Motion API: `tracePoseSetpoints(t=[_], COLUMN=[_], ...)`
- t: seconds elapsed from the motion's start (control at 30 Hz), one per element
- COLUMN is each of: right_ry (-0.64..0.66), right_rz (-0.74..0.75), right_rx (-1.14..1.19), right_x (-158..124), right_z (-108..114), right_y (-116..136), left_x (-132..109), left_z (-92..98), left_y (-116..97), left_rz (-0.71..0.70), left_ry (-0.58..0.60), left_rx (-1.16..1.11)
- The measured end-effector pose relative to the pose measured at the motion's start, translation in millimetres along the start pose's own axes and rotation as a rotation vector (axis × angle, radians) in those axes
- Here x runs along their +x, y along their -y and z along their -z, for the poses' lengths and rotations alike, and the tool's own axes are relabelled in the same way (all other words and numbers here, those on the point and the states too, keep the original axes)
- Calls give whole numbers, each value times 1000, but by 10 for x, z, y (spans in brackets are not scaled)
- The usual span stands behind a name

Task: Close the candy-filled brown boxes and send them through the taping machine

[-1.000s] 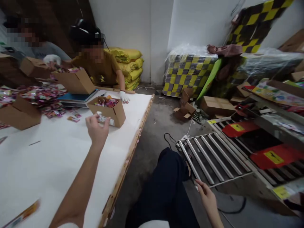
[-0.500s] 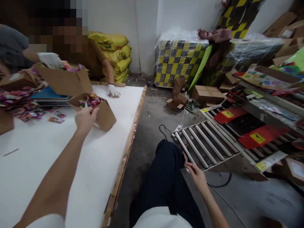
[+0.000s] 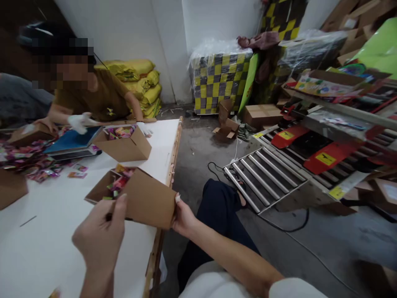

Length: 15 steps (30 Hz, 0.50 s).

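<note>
An open cardboard box (image 3: pixel 151 200) with small colourful packets (image 3: pixel 120 181) inside is tilted between my hands, over the near right edge of the white table (image 3: pixel 40 248). My left hand (image 3: pixel 101 231) is closed on its near side, thumb on the outside and fingers partly hidden. My right hand (image 3: pixel 183 217) grips the box's right end, with something white on a fingertip. Beyond it on the table stands a second open cardboard box (image 3: pixel 127 147), also filled with packets.
Across the table a co-worker (image 3: pixel 105 95) wears white gloves, near a blue-topped scale (image 3: pixel 74 140). Loose packets (image 3: pixel 15 149) are heaped at the left. A roller conveyor (image 3: pixel 263 178) with red parts stands at the right. Yellow sacks (image 3: pixel 136 80) and wrapped stacks (image 3: pixel 220 78) line the wall.
The packet-filled box has come nearer to me, and my right hand has moved from beside my leg onto its right end. The co-worker's other box now stands off the scale on the table.
</note>
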State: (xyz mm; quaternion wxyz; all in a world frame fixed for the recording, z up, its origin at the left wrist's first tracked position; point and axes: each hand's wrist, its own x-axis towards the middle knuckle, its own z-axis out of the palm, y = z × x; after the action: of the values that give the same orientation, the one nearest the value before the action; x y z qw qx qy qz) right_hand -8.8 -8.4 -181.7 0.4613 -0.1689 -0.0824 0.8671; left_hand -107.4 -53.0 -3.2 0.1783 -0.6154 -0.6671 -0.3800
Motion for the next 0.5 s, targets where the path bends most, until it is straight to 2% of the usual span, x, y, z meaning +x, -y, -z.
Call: tracePoseSetpoints(t=[0.07,0.13,0.23,0.3,0.4,0.43,0.5], right_ry=[-15,-52,-152,-239,-352,-385,-448], right_rz=[12,81,294,466,640,672,711], right_rx=[39,55,80,86,82,80,57], right_x=[-161,-322,-538,-685,-921,-996,-1134], right_z=[31,157,509,832,1386,1574,1932], right_y=[159,431,931,1270,1738,1879,2132], left_x=[-112,-194,-303,-376,-495,-545,-672], left_z=[-17,-105,-363,-613,-1117,-1310,-1686], left_y=[-247,-515,-941,-1234,-1716,-1899,-2296], left_rz=[-157,-255,-322,-414,-628,-695,-798], left_ry=[10,74,274,487,843,937,1044], left_rx=[-8,-69,-281,-452,-647,-671,-691])
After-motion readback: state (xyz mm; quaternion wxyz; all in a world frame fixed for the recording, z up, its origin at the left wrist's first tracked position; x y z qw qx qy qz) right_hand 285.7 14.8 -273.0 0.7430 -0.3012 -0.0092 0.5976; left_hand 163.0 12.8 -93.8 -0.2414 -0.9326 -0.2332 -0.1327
